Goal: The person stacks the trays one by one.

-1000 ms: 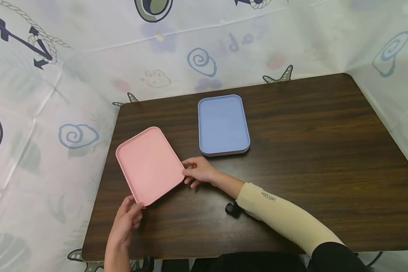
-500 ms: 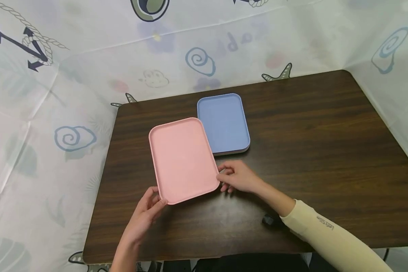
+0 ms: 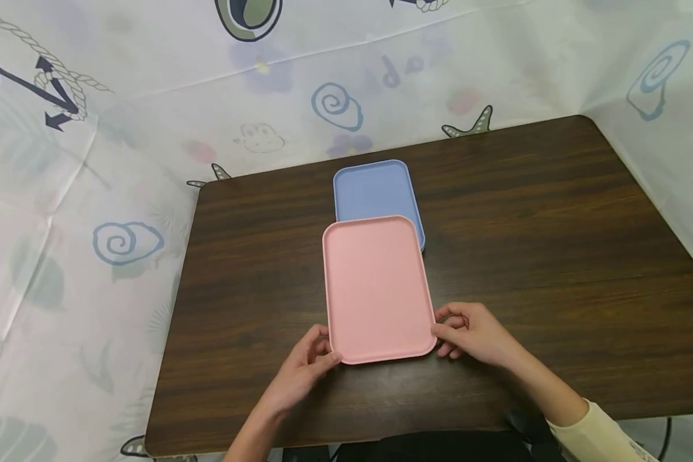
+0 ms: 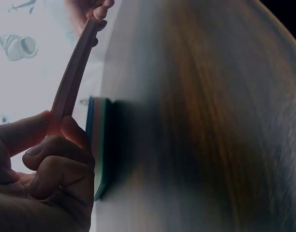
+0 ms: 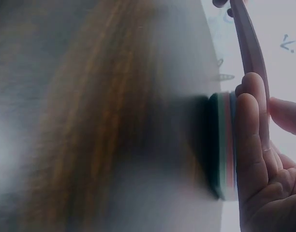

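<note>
A pink rectangular tray (image 3: 379, 289) with a low raised rim is held off the table between both hands. My left hand (image 3: 303, 369) pinches its near left corner, thumb on top and fingers beneath. At the near right corner my right hand (image 3: 473, 330) pinches the rim in the same way. Behind and partly under the pink tray lies a blue tray (image 3: 375, 189), its near part hidden. In the left wrist view the blue one tops a stack of trays (image 4: 97, 145) with pink and green edges below it, apart from the held tray.
The dark wood-grain table (image 3: 543, 256) carries the stack near its back edge. A white printed cloth (image 3: 208, 83) hangs behind the table and along its sides. The person's dark clothing (image 3: 450, 446) is at the front edge.
Both hands have carried the pink tray from the left to the middle, turning it straighter. It now overlaps the near part of the blue tray in the head view. The stack stays put.
</note>
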Motion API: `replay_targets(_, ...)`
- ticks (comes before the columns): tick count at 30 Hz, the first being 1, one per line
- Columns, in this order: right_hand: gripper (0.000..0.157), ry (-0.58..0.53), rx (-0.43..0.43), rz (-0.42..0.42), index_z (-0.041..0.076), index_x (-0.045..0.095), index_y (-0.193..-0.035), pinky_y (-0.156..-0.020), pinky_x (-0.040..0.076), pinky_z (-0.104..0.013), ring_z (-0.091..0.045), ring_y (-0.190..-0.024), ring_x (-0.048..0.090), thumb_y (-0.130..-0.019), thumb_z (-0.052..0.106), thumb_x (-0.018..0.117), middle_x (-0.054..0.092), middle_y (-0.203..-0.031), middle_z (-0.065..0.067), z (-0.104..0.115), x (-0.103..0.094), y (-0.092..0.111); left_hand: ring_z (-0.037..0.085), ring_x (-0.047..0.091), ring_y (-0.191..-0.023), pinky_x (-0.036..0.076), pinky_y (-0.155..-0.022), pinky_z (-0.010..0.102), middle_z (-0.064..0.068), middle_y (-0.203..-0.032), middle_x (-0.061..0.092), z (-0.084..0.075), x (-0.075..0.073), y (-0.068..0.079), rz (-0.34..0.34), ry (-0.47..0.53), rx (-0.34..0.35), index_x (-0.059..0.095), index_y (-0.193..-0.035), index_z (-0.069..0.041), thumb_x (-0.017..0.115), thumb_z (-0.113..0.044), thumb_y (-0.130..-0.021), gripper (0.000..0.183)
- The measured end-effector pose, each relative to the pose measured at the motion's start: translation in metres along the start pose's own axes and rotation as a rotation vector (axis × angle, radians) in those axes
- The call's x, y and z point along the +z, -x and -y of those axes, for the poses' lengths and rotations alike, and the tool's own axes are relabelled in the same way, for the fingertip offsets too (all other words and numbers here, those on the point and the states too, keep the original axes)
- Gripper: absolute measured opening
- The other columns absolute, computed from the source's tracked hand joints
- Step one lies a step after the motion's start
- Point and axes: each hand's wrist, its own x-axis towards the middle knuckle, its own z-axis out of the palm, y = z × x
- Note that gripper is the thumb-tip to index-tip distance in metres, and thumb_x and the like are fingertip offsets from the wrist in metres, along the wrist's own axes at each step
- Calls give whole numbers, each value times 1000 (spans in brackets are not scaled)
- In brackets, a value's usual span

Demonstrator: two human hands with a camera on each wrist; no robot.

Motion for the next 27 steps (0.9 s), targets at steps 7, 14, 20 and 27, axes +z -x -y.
replay_targets(7, 39, -26, 15, -3, -14, 51, -116, -57, 55, -36, -25, -67, 69, -92, 15, 63, 70, -83, -18, -13, -7, 12, 12, 44, -66, 34, -58, 20, 12, -88, 56, 5, 9, -9, 28, -41, 3, 45, -119, 0, 59, -11, -94, 31)
replay_targets(14, 41, -41, 21, -10, -15, 50, -116, -58, 56, -36, -25, -69, 70, -92, 16, 63, 70, -88, -19, -19, -7, 12, 10, 44, -65, 34, -57, 20, 7, -85, 55, 7, 11, -13, 7, -60, 4, 47, -119, 0, 60, -9, -93, 31)
replay_targets(20, 41, -41, 26, -20, -15, 50, -116, -58, 56, -36, -25, -69, 70, -92, 16, 63, 70, -88, -19, -21, -8, 8, 11, 46, -68, 34, -60, 21, 8, -86, 56, 11, 11, -17, -27, -88, 3, 49, -116, 0, 61, -9, -92, 28)
replay_targets(27, 42, -44, 24, -35, -16, 50, -116, -57, 56, -36, -26, -69, 70, -92, 15, 64, 69, -86, -19, -23, -8, 1, 13, 47, -66, 35, -60, 22, 11, -90, 58, 10, 12, -23, -105, -153, -33, 54, -113, -4, 63, -7, -91, 24)
